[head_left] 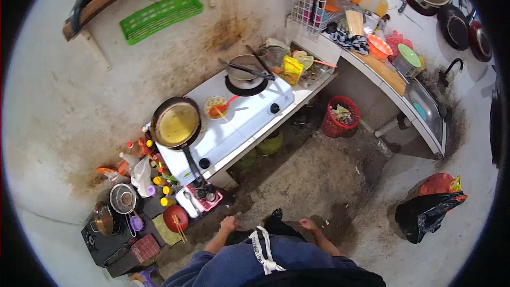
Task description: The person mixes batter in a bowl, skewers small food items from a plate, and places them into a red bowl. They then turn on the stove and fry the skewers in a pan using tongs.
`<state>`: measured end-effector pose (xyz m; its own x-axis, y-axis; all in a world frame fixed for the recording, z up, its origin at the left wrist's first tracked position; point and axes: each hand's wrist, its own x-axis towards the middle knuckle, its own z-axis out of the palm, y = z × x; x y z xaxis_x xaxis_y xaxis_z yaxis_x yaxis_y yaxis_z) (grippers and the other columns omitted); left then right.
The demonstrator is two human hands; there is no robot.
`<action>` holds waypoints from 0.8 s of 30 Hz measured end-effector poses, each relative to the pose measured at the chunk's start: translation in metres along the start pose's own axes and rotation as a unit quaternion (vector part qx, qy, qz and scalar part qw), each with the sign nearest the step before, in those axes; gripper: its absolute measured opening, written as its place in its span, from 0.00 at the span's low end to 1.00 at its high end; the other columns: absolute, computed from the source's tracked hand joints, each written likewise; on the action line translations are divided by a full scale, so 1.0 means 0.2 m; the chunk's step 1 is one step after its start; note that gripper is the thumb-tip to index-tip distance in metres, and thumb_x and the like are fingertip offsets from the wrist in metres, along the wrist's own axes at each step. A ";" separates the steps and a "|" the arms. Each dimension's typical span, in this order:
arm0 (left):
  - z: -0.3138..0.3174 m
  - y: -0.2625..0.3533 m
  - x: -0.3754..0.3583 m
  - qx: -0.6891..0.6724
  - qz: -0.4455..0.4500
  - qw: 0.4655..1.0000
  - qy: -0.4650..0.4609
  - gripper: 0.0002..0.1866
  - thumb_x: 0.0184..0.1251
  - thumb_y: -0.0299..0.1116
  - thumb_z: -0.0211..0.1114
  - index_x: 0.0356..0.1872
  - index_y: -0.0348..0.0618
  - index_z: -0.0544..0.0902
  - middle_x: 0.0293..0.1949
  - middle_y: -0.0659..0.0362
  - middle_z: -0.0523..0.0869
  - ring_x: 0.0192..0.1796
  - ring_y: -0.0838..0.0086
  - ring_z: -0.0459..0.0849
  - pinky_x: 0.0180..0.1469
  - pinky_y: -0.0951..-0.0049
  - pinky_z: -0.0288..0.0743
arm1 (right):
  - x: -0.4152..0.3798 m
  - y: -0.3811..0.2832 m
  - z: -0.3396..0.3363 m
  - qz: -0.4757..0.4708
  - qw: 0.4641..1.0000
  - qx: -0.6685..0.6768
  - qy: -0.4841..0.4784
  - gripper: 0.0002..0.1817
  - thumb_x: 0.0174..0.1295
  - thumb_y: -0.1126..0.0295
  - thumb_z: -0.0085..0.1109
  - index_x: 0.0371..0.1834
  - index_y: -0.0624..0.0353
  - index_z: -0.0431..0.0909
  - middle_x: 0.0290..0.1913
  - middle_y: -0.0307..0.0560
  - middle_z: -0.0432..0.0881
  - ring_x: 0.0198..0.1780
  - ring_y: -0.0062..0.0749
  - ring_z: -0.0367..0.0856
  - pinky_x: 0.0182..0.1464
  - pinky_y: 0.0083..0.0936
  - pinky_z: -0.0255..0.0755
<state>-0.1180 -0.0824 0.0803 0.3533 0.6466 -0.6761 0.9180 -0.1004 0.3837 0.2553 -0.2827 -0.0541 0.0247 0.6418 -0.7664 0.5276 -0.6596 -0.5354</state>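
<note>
My left hand (230, 224) hangs low in front of my body, its fingers curled closed, with nothing seen in it. Apart from it, up and to the left, are a pink tray (213, 202) and a red bowl (175, 218) with chopsticks across it. Also closed and touching nothing, my right hand (307, 225) hangs over the floor. On the white gas stove (234, 133) ahead sit a frying pan (177, 122) with yellowish oil, a small bowl of red sauce (216, 108) with a red spoon, and a pot (245, 72) with tongs across it.
A red waste basket (340, 119) stands on the floor beyond the stove's right end. The sink (427, 107) is at the right, with a black plastic bag (422, 218) below it. Sauce bottles (167, 191) and a strainer (124, 198) crowd the left side.
</note>
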 end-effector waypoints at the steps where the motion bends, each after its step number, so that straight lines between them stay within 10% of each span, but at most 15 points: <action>1: 0.00 0.05 0.13 0.017 0.031 0.999 0.026 0.20 0.42 0.40 0.64 0.42 0.54 0.78 0.42 0.52 0.79 0.43 0.57 0.78 0.46 0.61 0.71 | 0.20 0.33 0.02 -0.119 0.974 0.191 -0.017 0.16 0.58 0.67 0.45 0.46 0.63 0.70 0.35 0.44 0.78 0.33 0.26 0.76 0.36 0.23 0.71; 2: 0.02 0.10 0.22 0.031 0.059 0.997 0.050 0.17 0.45 0.39 0.62 0.41 0.53 0.78 0.42 0.52 0.79 0.43 0.56 0.78 0.45 0.61 0.71 | 0.38 0.60 0.00 -0.227 0.899 0.372 -0.034 0.16 0.59 0.66 0.45 0.47 0.63 0.70 0.36 0.44 0.78 0.33 0.26 0.76 0.37 0.23 0.71; 7: -0.12 0.46 0.44 -0.177 0.174 0.969 0.024 0.16 0.52 0.40 0.57 0.41 0.46 0.77 0.42 0.51 0.78 0.44 0.58 0.77 0.45 0.64 0.71 | 0.01 -0.31 -0.53 -0.066 0.934 0.338 0.091 0.12 0.58 0.69 0.46 0.42 0.62 0.70 0.33 0.39 0.76 0.34 0.23 0.74 0.38 0.23 0.70; 10: -0.18 0.66 0.53 -0.212 0.210 0.954 0.006 0.17 0.56 0.35 0.56 0.46 0.40 0.72 0.46 0.51 0.77 0.44 0.64 0.78 0.44 0.69 0.71 | 0.20 -0.67 -0.85 -0.184 0.956 0.197 0.118 0.11 0.60 0.71 0.42 0.42 0.63 0.70 0.29 0.36 0.72 0.31 0.21 0.70 0.37 0.21 0.67; 14: -0.40 0.93 0.70 -0.469 0.300 0.829 -0.047 0.16 0.60 0.27 0.52 0.50 0.36 0.66 0.45 0.55 0.76 0.44 0.74 0.75 0.47 0.75 0.68 | 0.35 -1.49 -1.37 -0.414 0.856 0.216 0.222 0.18 0.63 0.62 0.45 0.52 0.60 0.61 0.32 0.34 0.70 0.31 0.20 0.68 0.35 0.19 0.66; 15: -0.53 1.02 0.73 -0.526 0.340 0.778 -0.039 0.17 0.61 0.24 0.51 0.51 0.35 0.64 0.44 0.57 0.76 0.44 0.76 0.74 0.48 0.76 0.67 | 0.34 -1.71 -1.54 -0.316 0.900 0.231 0.193 0.24 0.60 0.58 0.49 0.52 0.66 0.61 0.46 0.48 0.72 0.47 0.29 0.71 0.49 0.23 0.64; 19: -0.94 1.23 0.88 -0.522 0.322 0.789 0.022 0.16 0.60 0.24 0.52 0.50 0.37 0.65 0.43 0.58 0.75 0.45 0.77 0.73 0.50 0.77 0.65 | 0.58 -2.28 -1.93 -0.304 0.887 0.226 0.264 0.29 0.57 0.51 0.50 0.51 0.64 0.59 0.36 0.49 0.76 0.33 0.30 0.77 0.35 0.22 0.69; 24: -1.12 1.25 1.07 -0.499 0.306 0.811 0.012 0.16 0.61 0.25 0.51 0.50 0.37 0.65 0.42 0.57 0.76 0.45 0.77 0.73 0.49 0.77 0.66 | 0.78 -2.60 -2.13 -0.272 0.919 0.283 0.041 0.21 0.59 0.50 0.46 0.41 0.59 0.68 0.29 0.44 0.79 0.26 0.25 0.78 0.26 0.16 0.68</action>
<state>0.1462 0.2001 0.1725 0.6736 0.7217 -0.1595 -0.0344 0.2462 0.9686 0.3471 0.3264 0.2555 -0.0353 0.9488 -0.3139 -0.0445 -0.3153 -0.9480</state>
